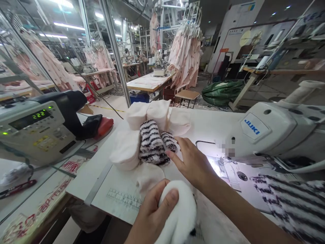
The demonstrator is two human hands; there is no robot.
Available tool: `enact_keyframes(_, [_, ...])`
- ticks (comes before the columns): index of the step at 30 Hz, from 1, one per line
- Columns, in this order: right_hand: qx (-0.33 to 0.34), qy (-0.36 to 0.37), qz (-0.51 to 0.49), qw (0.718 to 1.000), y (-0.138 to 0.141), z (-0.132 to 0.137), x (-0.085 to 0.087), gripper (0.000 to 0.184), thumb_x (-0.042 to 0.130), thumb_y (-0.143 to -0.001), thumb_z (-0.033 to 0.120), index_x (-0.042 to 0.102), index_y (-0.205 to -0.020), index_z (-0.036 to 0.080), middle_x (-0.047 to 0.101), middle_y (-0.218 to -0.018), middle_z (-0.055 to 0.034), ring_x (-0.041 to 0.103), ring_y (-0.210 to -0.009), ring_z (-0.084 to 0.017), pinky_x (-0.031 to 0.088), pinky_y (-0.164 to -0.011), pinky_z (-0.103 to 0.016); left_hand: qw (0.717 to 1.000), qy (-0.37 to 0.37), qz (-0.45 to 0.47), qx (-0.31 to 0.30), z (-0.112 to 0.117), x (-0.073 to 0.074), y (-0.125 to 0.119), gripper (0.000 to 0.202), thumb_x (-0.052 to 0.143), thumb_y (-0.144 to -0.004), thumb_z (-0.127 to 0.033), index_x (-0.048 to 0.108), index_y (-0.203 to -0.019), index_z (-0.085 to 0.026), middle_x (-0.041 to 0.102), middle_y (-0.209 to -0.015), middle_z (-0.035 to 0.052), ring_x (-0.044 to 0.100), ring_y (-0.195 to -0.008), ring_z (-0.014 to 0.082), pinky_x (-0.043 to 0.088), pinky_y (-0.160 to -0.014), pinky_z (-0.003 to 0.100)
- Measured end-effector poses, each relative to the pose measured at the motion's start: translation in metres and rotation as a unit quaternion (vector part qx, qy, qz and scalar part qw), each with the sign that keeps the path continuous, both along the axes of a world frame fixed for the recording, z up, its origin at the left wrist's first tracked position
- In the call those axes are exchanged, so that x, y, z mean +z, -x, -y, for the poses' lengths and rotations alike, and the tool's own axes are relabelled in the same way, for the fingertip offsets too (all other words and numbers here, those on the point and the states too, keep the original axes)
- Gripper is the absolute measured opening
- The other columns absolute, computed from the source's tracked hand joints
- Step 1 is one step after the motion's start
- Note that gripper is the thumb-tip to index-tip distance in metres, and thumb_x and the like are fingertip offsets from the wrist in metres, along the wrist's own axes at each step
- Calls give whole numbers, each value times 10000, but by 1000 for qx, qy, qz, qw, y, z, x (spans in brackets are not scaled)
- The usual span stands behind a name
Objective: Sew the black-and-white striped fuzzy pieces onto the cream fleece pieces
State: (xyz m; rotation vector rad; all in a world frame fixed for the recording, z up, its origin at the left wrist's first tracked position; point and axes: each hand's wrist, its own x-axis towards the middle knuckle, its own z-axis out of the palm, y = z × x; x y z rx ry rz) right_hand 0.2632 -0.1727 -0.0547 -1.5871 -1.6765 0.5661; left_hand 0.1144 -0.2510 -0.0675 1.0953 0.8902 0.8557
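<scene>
My left hand (157,210) is closed on a folded white plush fabric piece (181,203) near the table's front edge, its thumb pressed on top. Farther forward, my right hand (191,161) has its thumb and fingers around the near end of a small black-and-white striped plush piece (168,139). A larger striped stack (151,140) lies directly to its left. White fabric stacks (125,149) stand left of and behind the striped ones, and a loose white piece (149,178) lies in front.
A white sewing machine (264,125) with a lit needle area stands on the right, with striped fabric (294,206) beside it. At left is another machine head with a green display (30,119). Pink garments (186,51) hang behind a wooden-edged table (149,83).
</scene>
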Motion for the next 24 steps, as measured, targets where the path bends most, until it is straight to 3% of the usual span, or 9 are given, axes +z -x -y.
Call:
enact_keyframes(3, [-11, 11, -60, 998, 4, -25, -9, 214, 660, -698, 353, 588, -852, 223, 618, -826, -53, 557, -770, -247, 399, -697, -373, 998, 52, 28, 0, 0, 3, 3, 425, 589, -832, -543, 444, -689, -170, 374, -601, -55, 345, -548, 73, 271, -506, 193])
enact_keyframes(5, [-27, 25, -129, 991, -1, -26, -10, 191, 641, -733, 391, 553, -782, 229, 571, -695, -6, 537, -647, -196, 407, -626, -336, 996, 69, 39, 36, -2, 4, 7, 333, 647, -805, -498, 539, -803, -183, 501, -661, -33, 442, -588, 91, 340, -535, 187])
enact_keyframes(8, [-44, 41, -258, 964, -13, -6, -1, 287, 542, -817, 517, 559, -886, 239, 590, -778, 5, 550, -634, -160, 439, -563, -295, 993, 50, 28, 102, -8, 5, 14, 333, 650, -814, -435, 620, -1098, -264, 657, -980, 27, 590, -747, 160, 461, -660, 248])
enact_keyframes(10, [-52, 49, -324, 943, -18, 15, 6, 321, 529, -823, 552, 568, -923, 249, 609, -872, 3, 562, -653, -143, 463, -549, -276, 993, 30, 0, 113, -12, 7, 16, 285, 604, -845, -410, 678, -1085, -275, 668, -1087, 39, 626, -837, 200, 484, -744, 290])
enact_keyframes(12, [-68, 57, -382, 920, -21, 36, 10, 328, 590, -779, 563, 594, -906, 261, 622, -917, 8, 569, -667, -134, 484, -546, -262, 994, 13, -29, 109, -15, 9, 15, 227, 579, -858, -385, 728, -988, -274, 690, -1060, 24, 631, -910, 220, 472, -813, 297])
enact_keyframes(16, [-98, 87, -500, 856, -23, 64, 4, 289, 703, -708, 499, 665, -925, 313, 663, -949, 16, 613, -730, -156, 522, -569, -257, 991, -21, -58, 120, -16, 17, 5, 253, 573, -859, -441, 685, -1031, -293, 668, -1153, -8, 574, -1079, 235, 434, -885, 275])
enact_keyframes(18, [-91, 103, -509, 850, -22, 73, 0, 280, 698, -731, 461, 680, -966, 311, 683, -947, -8, 640, -773, -191, 540, -599, -288, 991, -46, -47, 120, -17, 19, 1, 299, 581, -848, -486, 650, -1060, -287, 636, -1207, -6, 531, -1136, 239, 416, -915, 271])
enact_keyframes(21, [-60, 149, -508, 847, -16, 84, 0, 326, 656, -776, 457, 674, -1041, 267, 699, -927, -59, 665, -830, -239, 554, -645, -336, 993, -69, -6, 100, -19, 19, -3, 302, 609, -835, -484, 628, -1039, -263, 650, -1115, 3, 545, -1073, 227, 416, -902, 267])
enact_keyframes(24, [-61, 190, -501, 842, -9, 92, 5, 357, 606, -811, 477, 632, -1101, 270, 700, -959, -70, 665, -893, -252, 554, -695, -351, 995, -28, 24, 93, -21, 18, -5, 279, 628, -823, -473, 629, -935, -218, 651, -892, 9, 580, -862, 200, 450, -737, 253])
